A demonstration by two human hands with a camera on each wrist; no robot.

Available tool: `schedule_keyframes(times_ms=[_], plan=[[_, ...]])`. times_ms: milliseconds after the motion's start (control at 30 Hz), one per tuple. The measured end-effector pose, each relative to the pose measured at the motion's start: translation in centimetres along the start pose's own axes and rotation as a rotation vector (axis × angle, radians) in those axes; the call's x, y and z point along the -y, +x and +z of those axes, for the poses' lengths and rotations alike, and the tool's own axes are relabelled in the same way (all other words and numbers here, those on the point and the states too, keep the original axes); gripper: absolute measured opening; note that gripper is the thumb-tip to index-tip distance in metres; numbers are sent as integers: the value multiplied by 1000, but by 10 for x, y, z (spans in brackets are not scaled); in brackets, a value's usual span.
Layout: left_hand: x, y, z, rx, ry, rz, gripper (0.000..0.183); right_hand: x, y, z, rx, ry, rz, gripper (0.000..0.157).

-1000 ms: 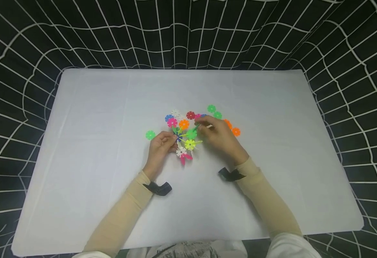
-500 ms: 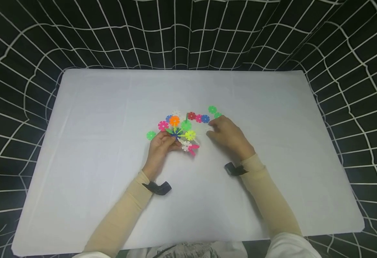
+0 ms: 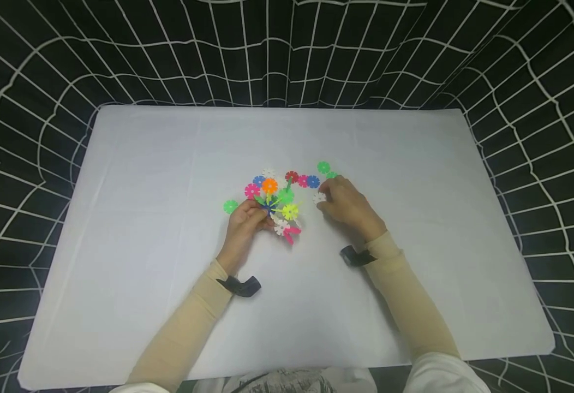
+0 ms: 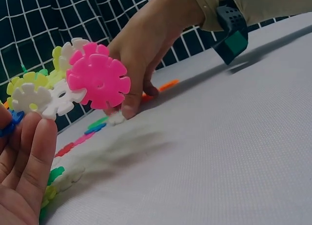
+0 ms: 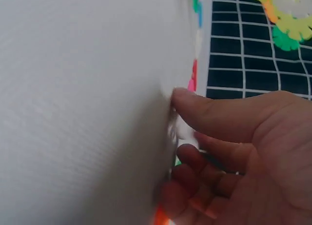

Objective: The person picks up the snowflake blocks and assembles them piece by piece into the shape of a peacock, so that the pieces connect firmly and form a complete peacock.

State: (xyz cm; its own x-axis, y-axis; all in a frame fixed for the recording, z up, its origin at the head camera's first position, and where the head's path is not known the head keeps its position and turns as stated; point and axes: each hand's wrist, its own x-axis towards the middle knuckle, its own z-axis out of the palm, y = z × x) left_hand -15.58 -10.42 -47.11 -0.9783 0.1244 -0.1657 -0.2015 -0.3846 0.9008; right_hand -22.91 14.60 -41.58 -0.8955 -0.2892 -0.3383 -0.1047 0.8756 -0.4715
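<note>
My left hand holds up a cluster of joined snowflake discs, gripping it at the dark blue disc. Orange, yellow, green, white and pink discs branch out from it at various angles. A pink disc stands at its near end in the left wrist view. To the right, my right hand pinches a loose white snowflake disc at the tabletop between thumb and fingers. In the right wrist view the thumb covers most of that disc.
Loose discs lie behind the cluster: red, pink, blue, white. Green ones sit farther back; another green disc is beside my left hand. Black netting surrounds the white table.
My right hand has left the cluster, moved right and down to the table, and taken hold of the white disc. My left hand has turned the cluster, bringing its pink end rightward.
</note>
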Motion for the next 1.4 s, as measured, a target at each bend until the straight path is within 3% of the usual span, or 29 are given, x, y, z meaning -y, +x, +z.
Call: schedule_keyframes(times_ms=[133,267,400,767,1000,1400], plan=[[2,0,0,1,5,-11,7,2,-4,-1,-32,114,3,33],[2,0,0,-7,19,-15,8,11,-10,-4,-139,289,-115,26],[0,-1,0,-17,50,-16,10,23,-14,-7,-208,361,-222,20],[0,0,0,-12,41,-33,8,31,-16,-6,-202,359,-288,14],[0,0,0,-9,58,-47,9,33,-16,-4,-203,344,-377,16],[-1,0,-1,6,93,-41,7,42,-15,3,-383,170,-523,15]])
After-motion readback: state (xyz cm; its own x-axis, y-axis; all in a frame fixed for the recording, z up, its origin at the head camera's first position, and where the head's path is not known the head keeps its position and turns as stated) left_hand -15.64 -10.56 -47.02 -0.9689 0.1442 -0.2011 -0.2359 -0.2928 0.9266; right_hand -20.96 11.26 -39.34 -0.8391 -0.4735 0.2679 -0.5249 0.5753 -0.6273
